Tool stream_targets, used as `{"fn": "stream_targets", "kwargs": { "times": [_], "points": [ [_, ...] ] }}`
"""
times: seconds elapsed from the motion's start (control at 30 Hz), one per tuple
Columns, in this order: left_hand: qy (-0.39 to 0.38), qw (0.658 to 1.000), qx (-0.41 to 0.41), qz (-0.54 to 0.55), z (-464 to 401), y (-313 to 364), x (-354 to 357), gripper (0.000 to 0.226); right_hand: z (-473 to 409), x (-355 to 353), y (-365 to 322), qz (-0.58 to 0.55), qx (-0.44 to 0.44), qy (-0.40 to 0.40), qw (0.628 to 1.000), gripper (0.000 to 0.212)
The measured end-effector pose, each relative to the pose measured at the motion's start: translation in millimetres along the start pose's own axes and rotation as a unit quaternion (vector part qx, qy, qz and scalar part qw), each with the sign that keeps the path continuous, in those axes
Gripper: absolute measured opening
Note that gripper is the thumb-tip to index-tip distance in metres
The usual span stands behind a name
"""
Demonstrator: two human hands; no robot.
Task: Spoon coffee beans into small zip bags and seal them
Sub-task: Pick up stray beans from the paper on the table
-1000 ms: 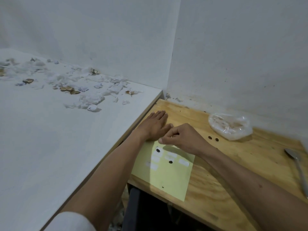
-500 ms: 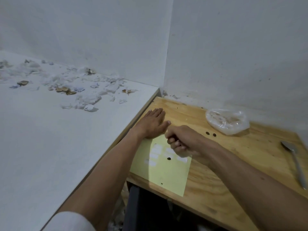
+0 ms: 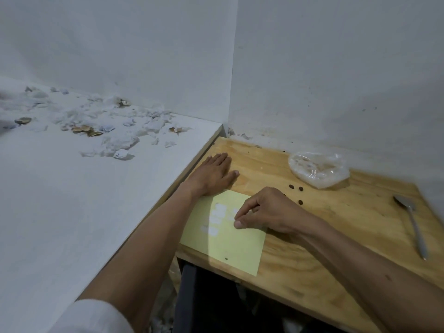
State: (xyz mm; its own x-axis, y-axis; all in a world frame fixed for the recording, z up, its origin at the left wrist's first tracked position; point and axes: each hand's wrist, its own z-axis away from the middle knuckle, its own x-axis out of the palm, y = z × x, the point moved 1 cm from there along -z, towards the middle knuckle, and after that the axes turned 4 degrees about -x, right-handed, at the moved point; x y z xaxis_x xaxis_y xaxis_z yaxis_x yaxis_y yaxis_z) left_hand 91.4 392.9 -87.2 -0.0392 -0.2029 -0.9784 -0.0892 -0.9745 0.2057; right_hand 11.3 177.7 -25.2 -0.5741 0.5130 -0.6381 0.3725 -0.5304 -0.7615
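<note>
Yellow paper (image 3: 223, 246) lies under our flat left hand (image 3: 211, 175). Our right hand (image 3: 266, 212) pinches something tiny; we cannot tell what. Beans (image 3: 296, 187) lie loose by the bag (image 3: 318, 169). Next we need the spoon (image 3: 412, 223).

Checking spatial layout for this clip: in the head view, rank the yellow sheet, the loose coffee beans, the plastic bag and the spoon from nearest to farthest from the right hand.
From the right hand:
1. Yellow sheet: directly under its fingertips.
2. Loose coffee beans: just beyond its knuckles, on the wooden table.
3. Plastic bag: farther back, by the wall.
4. Spoon: far right edge.
</note>
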Motion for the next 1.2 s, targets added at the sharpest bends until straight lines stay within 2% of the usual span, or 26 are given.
{"fn": "stream_targets", "kwargs": {
  "times": [0.1,0.13,0.17,0.2,0.27,0.33,0.37,0.4,0.47,0.53,0.57,0.7,0.77,0.87,0.93,1.0,1.07,1.1,1.13,1.2],
  "points": [
    [0.001,1.0,0.002,0.005,2,0,0,0.074,2,0,-1,0.005,0.018,-0.018,1.0,0.02],
    [0.001,1.0,0.004,0.003,2,0,0,0.074,2,-2,-1,-0.039,0.042,-0.008,0.998,0.024],
    [0.0,1.0,0.006,-0.001,3,1,-1,0.074,2,-6,1,-0.133,0.084,0.011,0.988,0.027],
    [-0.002,1.0,0.007,-0.006,4,1,-3,0.073,2,-11,4,-0.266,0.127,0.031,0.955,0.027],
    [-0.011,1.0,0.007,-0.028,5,7,-10,0.069,1,-29,10,-0.484,0.182,0.062,0.854,0.021],
    [-0.026,0.997,-0.01,-0.066,3,15,-20,0.064,2,-49,19,-0.553,0.198,0.1,0.803,0.022],
    [-0.027,0.995,-0.015,-0.091,1,21,-25,0.061,4,-60,22,-0.544,0.199,0.126,0.805,0.024],
    [-0.023,0.993,-0.015,-0.113,-1,28,-29,0.06,6,-68,26,-0.488,0.204,0.169,0.832,0.027],
    [-0.012,0.993,-0.001,-0.12,-7,45,-32,0.064,13,-83,34,-0.238,0.206,0.254,0.914,0.032],
    [-0.025,0.997,0.017,-0.067,-9,65,-27,0.069,20,-90,44,0.004,0.174,0.284,0.943,0.035],
    [-0.037,0.998,0.027,-0.036,-10,74,-22,0.071,22,-89,51,0.058,0.155,0.282,0.945,0.035],
    [-0.049,0.997,0.057,0.003,-12,86,6,0.071,26,-82,69,0.118,0.16,0.255,0.946,0.017],
    [-0.044,0.997,0.058,0.0,-14,85,8,0.07,24,-84,75,0.154,0.155,0.252,0.943,0.022],
    [-0.042,0.997,0.062,-0.008,-14,86,7,0.07,24,-87,81,0.131,0.139,0.265,0.945,0.011],
    [-0.038,0.997,0.062,-0.011,-14,88,7,0.07,22,-87,84,0.07,0.157,0.272,0.947,0.018],
    [-0.038,0.997,0.063,-0.011,-13,88,8,0.07,21,-88,85,-0.106,0.196,0.29,0.931,0.025],
    [-0.038,0.997,0.063,-0.012,-14,87,8,0.07,18,-88,81,-0.33,0.245,0.267,0.872,0.012],
    [-0.037,0.997,0.062,-0.012,-13,86,8,0.07,18,-88,76,-0.406,0.258,0.254,0.839,0.008],
    [-0.036,0.997,0.062,-0.011,-13,86,8,0.07,17,-89,72,-0.468,0.265,0.249,0.805,0.009],
    [-0.035,0.997,0.062,-0.01,-13,86,9,0.069,17,-90,67,-0.505,0.267,0.252,0.781,0.016]
  ]
}}
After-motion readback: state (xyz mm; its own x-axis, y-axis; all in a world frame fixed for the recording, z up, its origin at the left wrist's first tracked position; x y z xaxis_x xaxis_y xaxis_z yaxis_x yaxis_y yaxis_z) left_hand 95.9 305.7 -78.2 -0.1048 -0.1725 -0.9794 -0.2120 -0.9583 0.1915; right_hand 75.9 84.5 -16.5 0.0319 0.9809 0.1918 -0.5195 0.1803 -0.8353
